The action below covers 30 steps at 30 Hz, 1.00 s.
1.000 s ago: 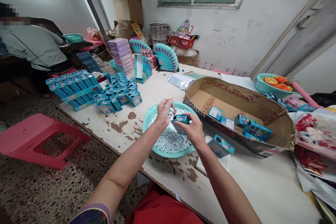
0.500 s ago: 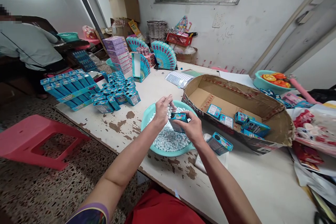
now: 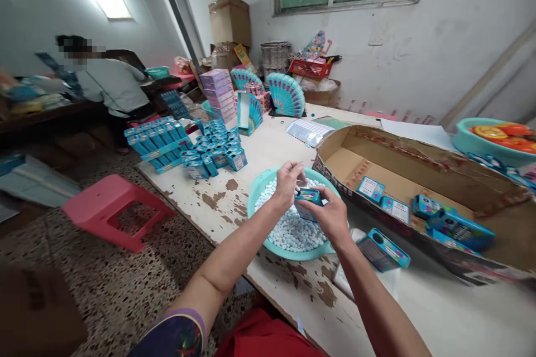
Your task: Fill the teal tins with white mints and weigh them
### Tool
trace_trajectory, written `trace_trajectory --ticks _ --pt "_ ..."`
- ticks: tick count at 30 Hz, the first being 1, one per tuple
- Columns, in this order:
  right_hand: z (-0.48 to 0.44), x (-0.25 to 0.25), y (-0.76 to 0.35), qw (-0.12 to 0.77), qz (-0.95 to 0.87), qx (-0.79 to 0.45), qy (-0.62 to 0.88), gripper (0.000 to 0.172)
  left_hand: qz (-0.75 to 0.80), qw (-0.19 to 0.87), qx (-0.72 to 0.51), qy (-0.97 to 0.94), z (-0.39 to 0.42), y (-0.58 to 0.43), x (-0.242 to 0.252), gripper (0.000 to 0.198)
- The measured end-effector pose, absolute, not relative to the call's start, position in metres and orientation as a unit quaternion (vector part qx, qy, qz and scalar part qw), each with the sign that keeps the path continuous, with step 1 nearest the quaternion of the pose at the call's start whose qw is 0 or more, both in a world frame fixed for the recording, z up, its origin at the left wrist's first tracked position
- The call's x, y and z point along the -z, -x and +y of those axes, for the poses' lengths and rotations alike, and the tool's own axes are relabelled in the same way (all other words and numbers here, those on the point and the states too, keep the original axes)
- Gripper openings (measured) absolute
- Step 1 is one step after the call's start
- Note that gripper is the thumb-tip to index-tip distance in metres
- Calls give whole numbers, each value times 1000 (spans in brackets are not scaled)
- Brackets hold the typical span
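Note:
My right hand (image 3: 333, 213) grips a small blue box (image 3: 307, 211) from its right side, with a dark spot on its top. At that top my left hand (image 3: 288, 183) has its fingers curled together; a bit of white shows by the fingertips, too small to tell. Both hands are above a turquoise basin (image 3: 288, 254) full of small white and pale blue pellets (image 3: 295, 234). To the right of my right wrist, another blue box (image 3: 383, 251) rests on a white flat object (image 3: 343, 281) on the table.
A long cardboard tray (image 3: 422, 150) with several blue boxes stands at the right. Many blue boxes (image 3: 218, 150) are grouped at the table's left, beside a display rack (image 3: 159, 145). A pink stool (image 3: 113, 203) is on the floor. A person (image 3: 113, 83) works at the far left.
The view has turned left, so everything sits further right. My left hand has stayed over the box top; the white pellets visible at its fingers earlier are now hardly visible.

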State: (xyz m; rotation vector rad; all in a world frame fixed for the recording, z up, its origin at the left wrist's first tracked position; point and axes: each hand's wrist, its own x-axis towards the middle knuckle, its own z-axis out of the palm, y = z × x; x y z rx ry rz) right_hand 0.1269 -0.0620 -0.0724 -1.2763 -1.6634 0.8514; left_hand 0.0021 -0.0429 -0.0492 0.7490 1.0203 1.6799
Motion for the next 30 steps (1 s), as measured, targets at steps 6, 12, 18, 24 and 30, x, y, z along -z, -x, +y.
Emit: trace_trajectory --ticks 6,12,18,24,30 --pt "-64 72 -127 433 -652 -338 523 51 423 483 -698 -318 -47 -9 44 31" --pt "-61 81 -136 447 -624 -361 530 55 410 481 -701 -331 -50 -1 50 27" --pt "-65 91 -158 507 -558 -390 528 58 663 313 -439 -520 -48 46 101 29" --pt "-68 94 -154 514 -548 -404 521 53 746 197 -58 -633 -55 24 139 63" --pt "-70 93 -161 526 -523 -418 524 56 738 251 -154 -607 -53 22 138 44"
